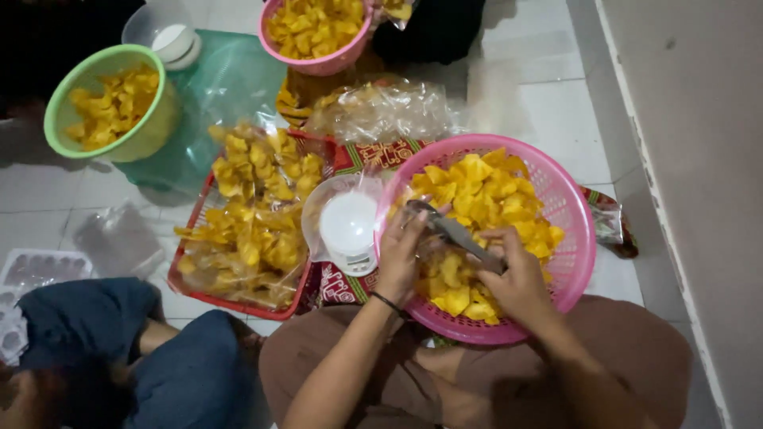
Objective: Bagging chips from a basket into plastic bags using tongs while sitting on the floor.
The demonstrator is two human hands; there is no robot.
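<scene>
We see right hand (520,278) gripping metal scoop (453,232), left hand (401,250) fingers curled on clear bag edge over chips in pink basket (568,238). Left: white scale (348,226), bagged chips in red tray (238,298). Farther: green bowl (151,127), second pink bowl (318,62).

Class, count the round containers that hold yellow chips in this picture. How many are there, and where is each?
3. A large pink basket sits under the person's hands, a green bowl at top left, and a pink bowl at the top edge, partly cut off. Others may lie out of view.

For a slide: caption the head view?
Both hands work metal tongs in a pink basket of yellow chips.
</scene>
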